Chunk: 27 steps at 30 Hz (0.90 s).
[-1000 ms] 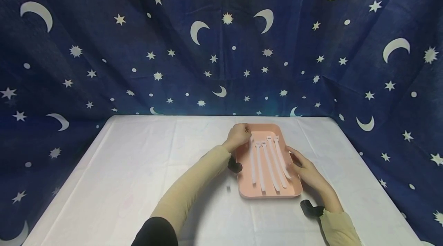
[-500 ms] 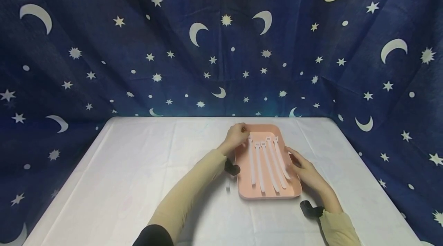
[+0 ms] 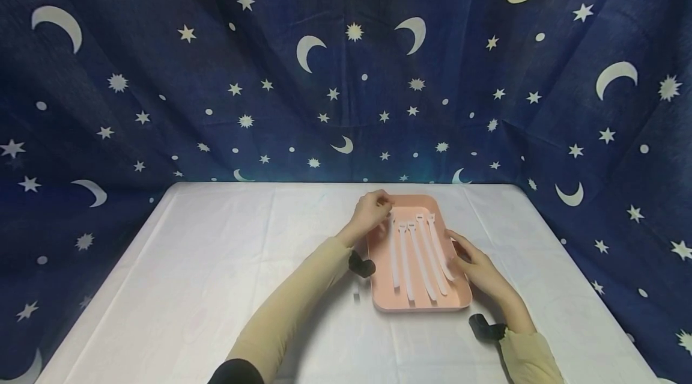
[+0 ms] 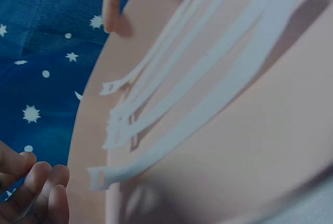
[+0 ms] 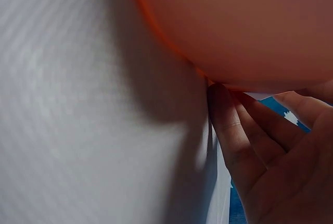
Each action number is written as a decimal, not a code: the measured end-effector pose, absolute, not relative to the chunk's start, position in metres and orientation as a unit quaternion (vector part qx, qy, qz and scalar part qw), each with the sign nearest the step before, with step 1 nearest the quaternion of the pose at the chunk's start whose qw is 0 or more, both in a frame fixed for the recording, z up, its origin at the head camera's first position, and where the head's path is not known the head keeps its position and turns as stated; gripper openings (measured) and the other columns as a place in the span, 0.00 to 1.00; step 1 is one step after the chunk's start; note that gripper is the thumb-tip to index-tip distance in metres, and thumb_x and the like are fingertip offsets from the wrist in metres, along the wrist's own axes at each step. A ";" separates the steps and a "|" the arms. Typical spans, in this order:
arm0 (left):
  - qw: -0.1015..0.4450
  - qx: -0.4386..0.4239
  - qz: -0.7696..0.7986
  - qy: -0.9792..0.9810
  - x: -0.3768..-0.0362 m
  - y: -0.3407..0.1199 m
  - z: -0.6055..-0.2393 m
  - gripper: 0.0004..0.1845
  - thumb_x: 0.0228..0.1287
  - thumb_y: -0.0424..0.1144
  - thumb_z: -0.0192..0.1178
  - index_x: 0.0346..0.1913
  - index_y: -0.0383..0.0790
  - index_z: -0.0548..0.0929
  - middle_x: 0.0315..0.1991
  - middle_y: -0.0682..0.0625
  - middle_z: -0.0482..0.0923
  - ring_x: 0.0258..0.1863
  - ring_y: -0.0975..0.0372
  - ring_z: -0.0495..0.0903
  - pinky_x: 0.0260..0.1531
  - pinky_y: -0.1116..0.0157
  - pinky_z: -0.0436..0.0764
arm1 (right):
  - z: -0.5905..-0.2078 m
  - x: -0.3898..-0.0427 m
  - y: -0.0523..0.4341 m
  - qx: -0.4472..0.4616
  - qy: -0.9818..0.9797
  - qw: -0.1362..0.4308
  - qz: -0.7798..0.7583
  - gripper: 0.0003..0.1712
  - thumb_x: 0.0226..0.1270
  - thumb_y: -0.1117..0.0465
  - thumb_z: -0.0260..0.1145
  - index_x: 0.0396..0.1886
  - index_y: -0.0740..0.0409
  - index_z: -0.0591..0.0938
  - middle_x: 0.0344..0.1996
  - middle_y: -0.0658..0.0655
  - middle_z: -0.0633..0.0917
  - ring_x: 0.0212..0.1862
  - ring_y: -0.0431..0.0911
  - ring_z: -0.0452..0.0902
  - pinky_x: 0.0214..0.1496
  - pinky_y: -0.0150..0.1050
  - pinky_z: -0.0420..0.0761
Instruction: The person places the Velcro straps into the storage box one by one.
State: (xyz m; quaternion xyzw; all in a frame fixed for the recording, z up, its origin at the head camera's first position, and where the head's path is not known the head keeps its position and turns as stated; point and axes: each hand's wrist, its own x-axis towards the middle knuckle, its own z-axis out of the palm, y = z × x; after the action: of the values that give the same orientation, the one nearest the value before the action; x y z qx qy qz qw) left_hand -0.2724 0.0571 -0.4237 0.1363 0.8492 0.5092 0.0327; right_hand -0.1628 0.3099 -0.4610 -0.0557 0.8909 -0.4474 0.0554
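Observation:
Several white slotted straps, like hook-and-loop cable ties [image 3: 424,258], lie side by side in a shallow pink tray [image 3: 385,300]. Their slotted heads [image 4: 101,178] point to the tray's far end. My left hand [image 3: 372,211] hovers by the far left corner, beside the leftmost strap. The left wrist view shows its fingers [image 4: 36,182] loosely bent, with nothing visible between them and apart from the strap heads. My right hand [image 3: 481,267] holds the tray's right side, thumb at the rim. In the right wrist view its fingertips [image 5: 221,96] reach under the tray's edge.
A white cloth covers the table [image 3: 216,264]. Left of the tray lies a small grey piece [image 3: 356,289], too small to identify. A dark blue curtain [image 3: 303,95] with moons and stars hangs behind. Black wrist mounts [image 3: 361,265] sit at both wrists.
My left hand has drawn back slightly to the left, and its fingers have loosened a little above the tray corner. The right hand, tray and straps look the same.

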 end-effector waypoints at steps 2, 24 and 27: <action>0.035 0.133 0.521 0.842 -0.270 0.055 -0.422 0.11 0.67 0.33 0.53 0.46 0.33 0.82 0.40 0.41 0.84 0.37 0.53 0.86 0.26 0.74 0.77 | -0.461 -0.163 0.310 -0.055 0.891 0.056 -0.447 0.36 0.70 0.61 0.57 0.75 0.53 0.56 0.70 0.73 0.62 0.70 0.69 0.58 0.69 0.64 0.61; -0.004 0.095 0.622 0.777 -0.253 0.021 -0.436 0.09 0.66 0.30 0.54 0.44 0.31 0.82 0.39 0.37 0.84 0.36 0.49 0.86 0.38 0.57 0.85 | -0.462 -0.162 0.310 -0.055 0.890 0.059 -0.449 0.35 0.72 0.57 0.55 0.75 0.53 0.56 0.70 0.72 0.62 0.70 0.69 0.58 0.69 0.64 0.60; -0.009 0.077 0.642 0.763 -0.252 0.015 -0.443 0.09 0.65 0.29 0.54 0.43 0.30 0.82 0.39 0.36 0.84 0.36 0.48 0.86 0.39 0.55 0.85 | -0.462 -0.162 0.310 -0.061 0.890 0.054 -0.448 0.35 0.72 0.57 0.55 0.75 0.53 0.56 0.70 0.72 0.62 0.70 0.68 0.58 0.69 0.64 0.61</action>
State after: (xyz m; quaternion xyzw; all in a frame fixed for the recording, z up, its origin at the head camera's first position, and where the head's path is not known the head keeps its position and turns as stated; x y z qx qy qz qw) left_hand -0.2518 0.0153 -0.4427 0.0765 0.7625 0.6423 -0.0090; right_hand -0.1624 0.3099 -0.4620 -0.0606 0.8903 -0.4481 0.0538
